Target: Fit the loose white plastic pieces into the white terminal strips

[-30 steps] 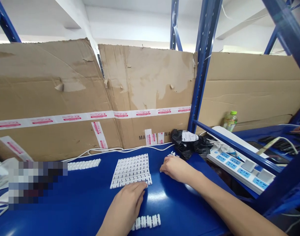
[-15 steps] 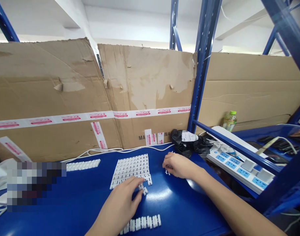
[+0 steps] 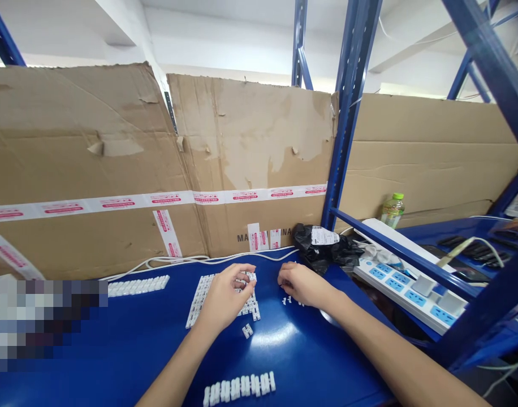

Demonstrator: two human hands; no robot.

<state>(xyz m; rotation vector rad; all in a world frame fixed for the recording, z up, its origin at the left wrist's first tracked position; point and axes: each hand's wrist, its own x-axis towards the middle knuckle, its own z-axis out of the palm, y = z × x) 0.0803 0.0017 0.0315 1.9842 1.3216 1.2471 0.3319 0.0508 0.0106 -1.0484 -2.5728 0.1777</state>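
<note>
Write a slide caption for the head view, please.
Left hand on white terminal strips, right hand beside loose pieces, on a blue bench.

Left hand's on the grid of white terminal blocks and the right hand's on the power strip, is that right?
No: the right hand is not on the power strip; the head view shows it over the blue bench, right of the grid, beside small white pieces. The left hand is on the grid, as you said.

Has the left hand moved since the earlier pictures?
Yes. The left hand has moved forward, away from the row of white connectors near the table's edge, and is now over the sheet of white connectors.
</note>
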